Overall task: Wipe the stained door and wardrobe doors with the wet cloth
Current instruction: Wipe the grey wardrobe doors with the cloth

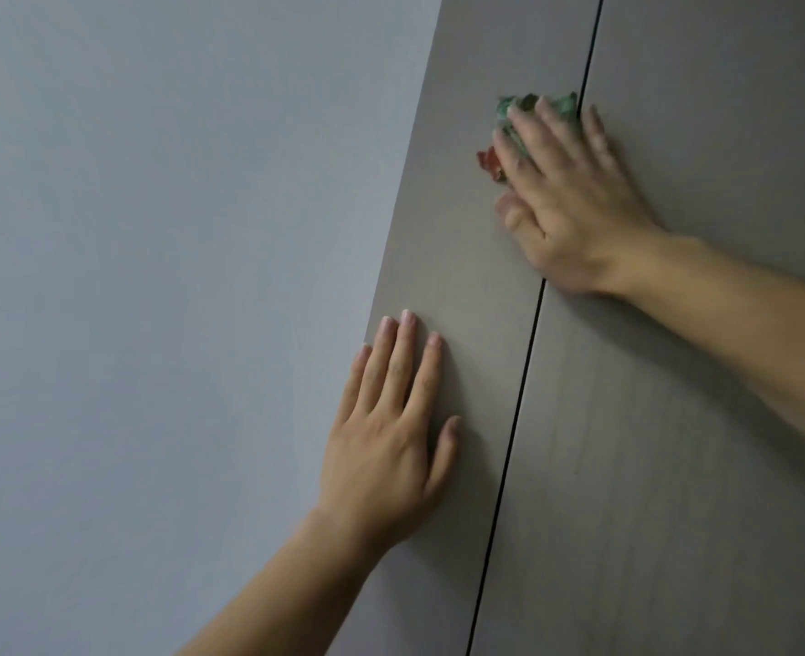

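My right hand (pixel 566 191) presses the crumpled green-and-red cloth (pixel 523 104) against the wardrobe doors (pixel 675 442), over their dark gap (pixel 514 419), fingers straight and spread. My left hand (pixel 386 447) lies flat on the left door (pixel 462 286), fingers straight and nearly together.

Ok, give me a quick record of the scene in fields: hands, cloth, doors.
left hand: flat, fingers straight, resting on the left wardrobe door near its outer edge
right hand: fingers spread, pressing the cloth against the doors
cloth: crumpled, green and red, mostly under the fingers, on the left wardrobe door up to the gap
gap: dark line between the left wardrobe door and the right wardrobe door
wall: plain, left of the doors
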The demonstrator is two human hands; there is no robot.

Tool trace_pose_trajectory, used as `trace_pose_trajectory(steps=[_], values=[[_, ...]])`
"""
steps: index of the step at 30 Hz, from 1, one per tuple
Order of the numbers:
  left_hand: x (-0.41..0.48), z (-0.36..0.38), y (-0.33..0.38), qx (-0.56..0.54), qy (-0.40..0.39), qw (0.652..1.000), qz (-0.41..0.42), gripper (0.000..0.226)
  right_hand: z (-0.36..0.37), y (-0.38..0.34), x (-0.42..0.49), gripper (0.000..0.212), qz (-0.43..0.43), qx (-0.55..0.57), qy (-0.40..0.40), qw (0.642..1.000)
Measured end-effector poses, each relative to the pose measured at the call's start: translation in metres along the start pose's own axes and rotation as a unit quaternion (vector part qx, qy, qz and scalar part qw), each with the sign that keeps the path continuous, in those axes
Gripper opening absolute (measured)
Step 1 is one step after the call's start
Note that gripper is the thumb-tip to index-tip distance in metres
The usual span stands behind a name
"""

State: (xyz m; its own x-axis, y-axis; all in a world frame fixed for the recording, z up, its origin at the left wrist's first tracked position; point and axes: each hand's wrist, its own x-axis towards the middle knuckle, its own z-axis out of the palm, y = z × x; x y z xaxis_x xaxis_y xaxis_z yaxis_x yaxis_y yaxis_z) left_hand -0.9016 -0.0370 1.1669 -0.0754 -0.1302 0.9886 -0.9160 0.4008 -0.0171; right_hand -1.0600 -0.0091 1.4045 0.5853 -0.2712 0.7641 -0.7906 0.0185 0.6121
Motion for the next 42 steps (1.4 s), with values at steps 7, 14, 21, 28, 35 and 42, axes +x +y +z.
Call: trace_pose_trajectory(steps=[7,14,21,28,35,42], values=[[0.002,0.000,0.009,0.029,-0.009,0.999,-0.019,0.070,0.022,0.013,-0.078,0.067,-0.109,-0.015,0.011,0.994],[0.006,0.006,0.021,0.027,-0.014,0.998,-0.047,0.070,0.029,-0.003,-0.110,0.072,-0.052,-0.023,0.026,0.998],[0.011,-0.003,0.028,0.012,-0.006,1.000,-0.024,0.066,0.021,0.045,-0.103,0.069,-0.007,-0.012,0.009,1.000],[0.024,0.006,0.053,-0.019,-0.020,0.998,0.055,0.065,0.033,0.006,-0.144,0.069,-0.079,-0.016,0.015,0.997],[0.028,0.011,0.064,0.000,-0.024,0.999,0.044,0.068,0.019,0.110,-0.112,0.072,0.151,0.022,0.041,0.987],[0.044,0.019,0.090,-0.025,-0.011,0.994,0.102,0.064,0.032,0.056,-0.183,0.068,-0.076,-0.016,0.001,0.997]])
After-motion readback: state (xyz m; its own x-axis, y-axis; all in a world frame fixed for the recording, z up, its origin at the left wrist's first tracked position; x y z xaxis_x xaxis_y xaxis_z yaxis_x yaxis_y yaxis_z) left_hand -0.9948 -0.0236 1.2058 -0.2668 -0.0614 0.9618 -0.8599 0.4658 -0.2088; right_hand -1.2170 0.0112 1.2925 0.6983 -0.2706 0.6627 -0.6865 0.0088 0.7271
